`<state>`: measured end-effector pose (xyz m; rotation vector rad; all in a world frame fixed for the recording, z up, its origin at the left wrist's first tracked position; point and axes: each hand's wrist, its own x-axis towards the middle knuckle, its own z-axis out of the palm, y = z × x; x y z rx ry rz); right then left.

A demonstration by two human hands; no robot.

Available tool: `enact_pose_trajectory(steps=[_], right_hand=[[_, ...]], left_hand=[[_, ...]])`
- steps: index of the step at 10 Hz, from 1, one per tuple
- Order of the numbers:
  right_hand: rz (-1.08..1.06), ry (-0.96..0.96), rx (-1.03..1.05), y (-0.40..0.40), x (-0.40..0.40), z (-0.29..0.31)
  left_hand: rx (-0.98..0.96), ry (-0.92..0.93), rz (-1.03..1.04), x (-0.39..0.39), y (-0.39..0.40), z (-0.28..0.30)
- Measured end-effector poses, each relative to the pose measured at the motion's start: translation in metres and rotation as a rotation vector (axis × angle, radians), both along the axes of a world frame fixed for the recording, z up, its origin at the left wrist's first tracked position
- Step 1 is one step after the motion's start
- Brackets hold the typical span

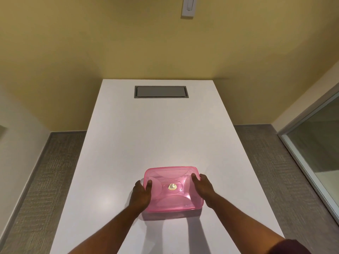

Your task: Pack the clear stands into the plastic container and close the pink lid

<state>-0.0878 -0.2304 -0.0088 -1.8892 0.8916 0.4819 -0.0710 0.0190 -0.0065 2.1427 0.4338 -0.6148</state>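
A translucent pink lid point(173, 187) with a round gold sticker at its middle lies flat on top of the plastic container point(165, 214), near the front of the white table point(165, 134). Only a thin strip of the container's clear wall shows below the lid. My left hand point(141, 194) grips the lid's left edge, thumb on top. My right hand point(202, 187) holds the right edge, fingers over the rim. No clear stands are visible outside the container; through the lid I cannot tell what is inside.
A grey recessed cable hatch point(161, 92) sits in the table's far end. Yellow wall stands behind, with a white wall plate point(188, 6) high up. Grey carpet runs along both sides, and a glass partition point(315, 143) is on the right.
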Motion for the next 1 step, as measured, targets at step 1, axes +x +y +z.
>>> enact_pose_trajectory(steps=[1], right_hand=[[0.12,-0.009,-0.107,-0.0029,0.0057,0.0082]], left_hand=[[0.107,-0.039,-0.11,0.0055,0.0051,0.0071]])
